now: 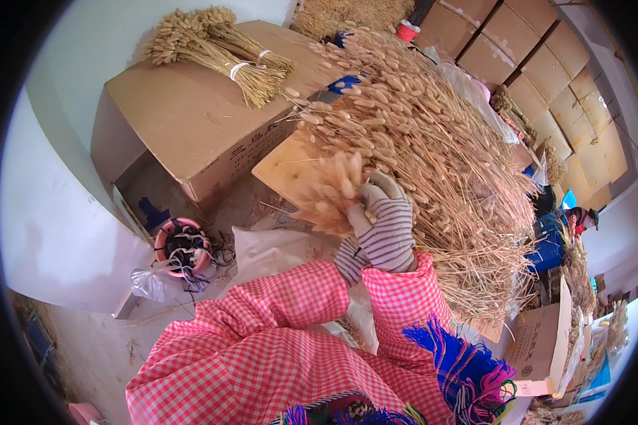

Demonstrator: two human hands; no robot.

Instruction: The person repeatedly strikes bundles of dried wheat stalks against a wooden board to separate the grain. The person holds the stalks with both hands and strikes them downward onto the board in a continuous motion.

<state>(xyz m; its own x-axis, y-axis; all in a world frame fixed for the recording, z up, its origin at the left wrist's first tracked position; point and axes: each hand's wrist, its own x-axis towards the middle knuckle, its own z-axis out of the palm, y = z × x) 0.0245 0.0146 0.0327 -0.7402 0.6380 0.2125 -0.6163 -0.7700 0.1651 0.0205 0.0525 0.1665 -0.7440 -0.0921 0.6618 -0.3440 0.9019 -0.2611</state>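
Both hands wear striped knit gloves and are close together at the middle of the view. My left hand (349, 260) is mostly hidden behind and below the other; its fingers cannot be made out. My right hand (385, 226) has its fingers curled at a small bunch of dried bunny-tail grass (332, 186), whose fluffy heads point up and left. Whether one hand or both grip the bunch is partly hidden. Beside the right hand lies a large heap of dried bunny-tail grass (430, 133), heads towards the top left, stems towards the lower right.
Tied bundles of dried grass (212, 48) lie on a large cardboard box (191, 117) at upper left. A wooden board (284, 164) shows beside the heap. A pink basket (183, 247) of ties stands on the floor at left. Cardboard boxes (542, 69) are stacked at upper right.
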